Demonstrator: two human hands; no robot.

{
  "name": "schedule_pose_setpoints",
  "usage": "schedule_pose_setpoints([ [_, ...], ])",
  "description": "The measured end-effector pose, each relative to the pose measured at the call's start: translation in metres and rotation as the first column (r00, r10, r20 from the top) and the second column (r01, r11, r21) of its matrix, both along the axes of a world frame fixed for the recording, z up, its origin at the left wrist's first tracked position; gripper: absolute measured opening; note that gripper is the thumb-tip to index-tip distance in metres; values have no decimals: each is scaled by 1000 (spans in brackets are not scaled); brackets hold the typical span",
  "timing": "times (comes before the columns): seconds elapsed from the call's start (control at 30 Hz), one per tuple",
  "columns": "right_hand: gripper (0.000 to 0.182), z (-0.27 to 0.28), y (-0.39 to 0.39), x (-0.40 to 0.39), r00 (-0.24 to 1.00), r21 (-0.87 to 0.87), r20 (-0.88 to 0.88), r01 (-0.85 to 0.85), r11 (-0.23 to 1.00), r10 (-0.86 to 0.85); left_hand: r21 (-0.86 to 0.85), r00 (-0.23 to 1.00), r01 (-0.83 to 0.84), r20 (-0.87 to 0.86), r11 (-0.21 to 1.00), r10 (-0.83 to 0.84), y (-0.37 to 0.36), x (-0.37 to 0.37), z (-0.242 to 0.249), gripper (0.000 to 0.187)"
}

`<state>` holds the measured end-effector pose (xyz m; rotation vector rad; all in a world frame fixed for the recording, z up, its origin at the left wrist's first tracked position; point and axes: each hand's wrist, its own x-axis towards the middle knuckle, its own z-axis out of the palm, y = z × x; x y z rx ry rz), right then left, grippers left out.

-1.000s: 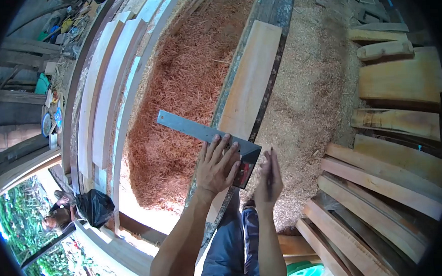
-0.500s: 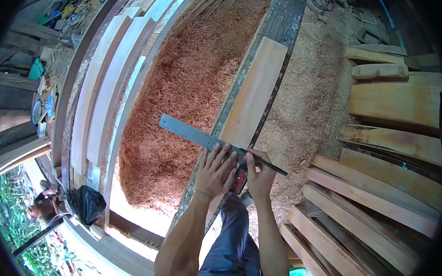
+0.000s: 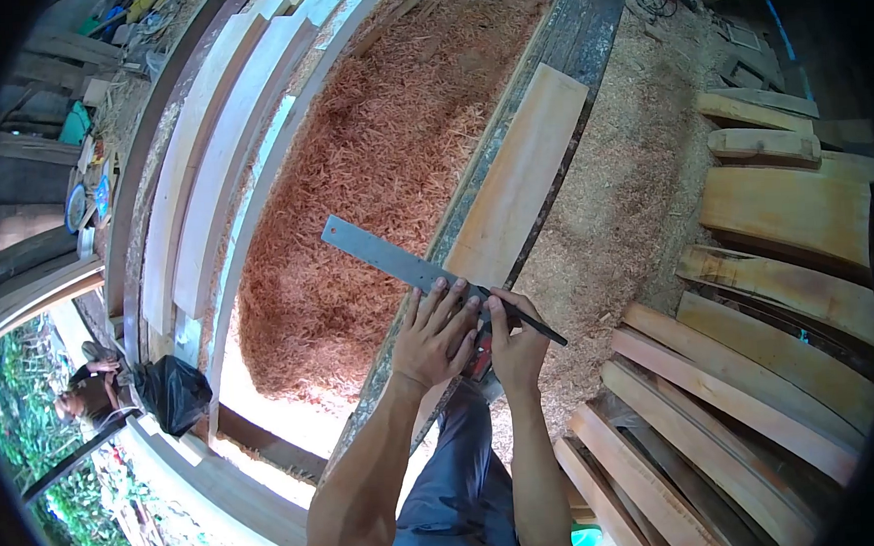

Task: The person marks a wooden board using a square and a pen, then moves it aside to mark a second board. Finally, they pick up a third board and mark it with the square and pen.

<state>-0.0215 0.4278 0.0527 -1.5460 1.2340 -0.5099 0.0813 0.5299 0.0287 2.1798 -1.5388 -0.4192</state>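
A metal ruler point(image 3: 382, 252) with a hole at its far end lies across a pale plank point(image 3: 521, 175), its end sticking out past the plank's left edge. My left hand point(image 3: 433, 328) presses on the ruler with its fingers spread and stretched out. Close beside it, my right hand point(image 3: 517, 343) pinches a black pencil point(image 3: 537, 324) between thumb and fingers, its tip end near the ruler's right edge. Under the hands, a red and black object point(image 3: 480, 355) shows partly; the rest of it is covered.
The plank rests on a long, worn beam point(image 3: 583, 33). Wood shavings point(image 3: 382, 167) fill the space to the left, with long boards point(image 3: 238, 150) beyond. Several cut timbers point(image 3: 730, 396) stand at the right. Another person point(image 3: 97, 390) is at the far left, near a black bag point(image 3: 174, 394).
The view has shifted slightly, so the plank and beam appear a little further right. Both hands keep their places on the ruler and pencil.
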Motion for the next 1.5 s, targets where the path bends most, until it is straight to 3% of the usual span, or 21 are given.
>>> schedule_pose_setpoints([
  [0.33, 13, 8, -9, 0, 997, -115, -42, -72, 991, 67, -2, 1000, -7, 8, 1000, 7, -1, -1, 0, 44],
  [0.4, 12, 22, -16, -9, 958, -96, -280, -97, 991, 67, 7, 1000, 0, 25, 1000, 0, -1, -1, 0, 44],
  [0.47, 12, 22, -17, -27, 939, -129, -341, -105, 986, 55, 8, 1000, -3, 24, 1000, 2, 0, -2, 0, 44],
  [0.53, 14, 17, -15, -37, 992, -196, -102, 51, 979, -72, 1, 1000, 1, 27, 1000, -1, -2, -1, 0, 44],
  [0.67, 25, 8, -3, -45, 959, 115, 1, 281, 953, -283, -11, 1000, 9, 20, 1000, -9, -2, -1, 2, 45],
  [0.83, 43, -20, 34, -39, 952, 291, 77, 264, 920, -297, 36, 1000, 18, 13, 999, -18, 1, -3, 3, 46],
  [0.97, 49, -18, 42, -33, 953, 262, 127, 236, 936, -276, -12, 998, 42, 49, 999, -42, -2, -1, 2, 47],
  [1.03, 48, -31, 43, -30, 940, 118, 200, 258, 959, -278, -38, 997, 40, 71, 998, -38, -3, -3, -1, 46],
  [1.2, 40, -24, 40, -35, 908, 260, 263, 260, 930, -328, -64, 992, 65, 115, 996, -57, -3, -4, -5, 45],
  [1.3, 33, -35, 38, -34, 915, 100, 296, 256, 961, -275, -107, 988, 73, 140, 992, -58, -4, -5, -4, 43],
  [1.4, 29, -21, 38, -36, 915, 218, 263, 254, 942, -307, -143, 988, 86, 136, 986, -66, -5, -5, -7, 42],
  [1.5, 25, -23, 39, -35, 902, 153, 287, 290, 945, -323, -150, 983, 111, 160, 982, -87, -4, -5, -9, 41],
])
